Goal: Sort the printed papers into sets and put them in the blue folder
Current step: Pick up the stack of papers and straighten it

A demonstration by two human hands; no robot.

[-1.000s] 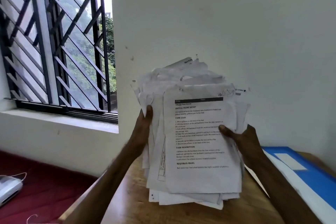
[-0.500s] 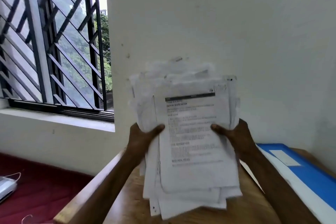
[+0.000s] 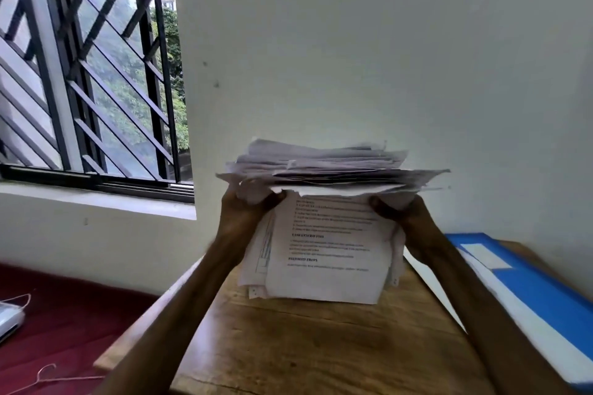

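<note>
A person's two bare forearms reached forward from the bottom of the view over a wooden tabletop (image 3: 305,349). Between them stood a thick, untidy stack of printed papers (image 3: 324,253), held on edge near the far side of the tabletop, close to a plain white wall (image 3: 385,58).

The left hand (image 3: 247,212) clutched the stack's left side, its grip clamped on the sheets with the thumb across the front page. The right hand (image 3: 404,215) did the same on the right side, its grip also clamped on the paper.

Above the hands the upper part of the stack bent away from the viewer, so the ragged sheet edges showed as a flat layered band. Below the hands the front page faced the viewer with lines of black text, among them the heading "REQUIRED PROPS". Whether the bottom edge touched the wood or hung just above it could not be told.

To the right of the stack, a blue folder (image 3: 529,295) lay flat along the tabletop's right side, bearing a white label (image 3: 484,255); the right forearm crossed in front of it.

At the left was a window with a dark metal grille (image 3: 80,74) and green trees beyond. Under it, a dark red surface (image 3: 64,308) carried a small white device (image 3: 9,321) with a thin cord.
</note>
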